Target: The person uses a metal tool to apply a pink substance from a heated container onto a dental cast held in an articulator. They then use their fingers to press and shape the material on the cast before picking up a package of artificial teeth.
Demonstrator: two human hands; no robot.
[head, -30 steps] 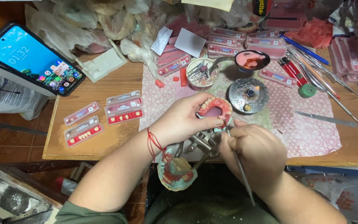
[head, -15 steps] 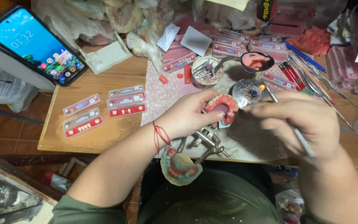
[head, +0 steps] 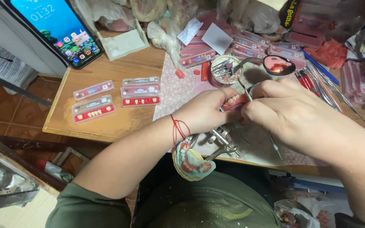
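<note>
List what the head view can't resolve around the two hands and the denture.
- Denture: mostly hidden between the left hand and right hand; only a few teeth and pink base show.
- Thin metal tool: its working tip is hidden behind the right hand's fingers.
- Metal articulator frame: upper part is under both hands.
- Right forearm: cut off by the right edge.

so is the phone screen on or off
On. The phone, propped at the desk's far left corner, shows a bright blue lit screen with app icons.
</note>
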